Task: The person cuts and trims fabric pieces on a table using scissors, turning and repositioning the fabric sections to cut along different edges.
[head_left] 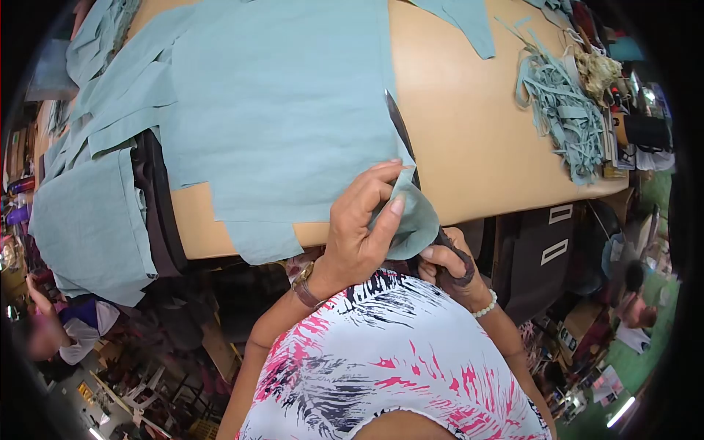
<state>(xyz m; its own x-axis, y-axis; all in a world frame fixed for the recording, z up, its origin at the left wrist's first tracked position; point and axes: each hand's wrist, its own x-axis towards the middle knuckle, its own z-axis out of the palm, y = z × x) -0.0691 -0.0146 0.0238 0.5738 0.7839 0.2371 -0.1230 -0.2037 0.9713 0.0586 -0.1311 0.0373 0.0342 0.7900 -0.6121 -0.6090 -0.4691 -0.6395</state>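
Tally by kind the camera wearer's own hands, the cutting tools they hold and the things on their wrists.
Hands: 2, left hand and right hand
Scissors: 1 pair
Wristwatch: 1
Beaded bracelet: 1
Total: 5

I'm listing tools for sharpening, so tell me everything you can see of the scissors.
The long dark scissors look metal, with a slim blade tapering to a point that faces away from the person, at the edge of the pale teal cloth. The right hand grips the dark, rough-looking handle, just off the table's near edge. Cloth lifted by the left hand hides the middle, so the pivot cannot be seen.
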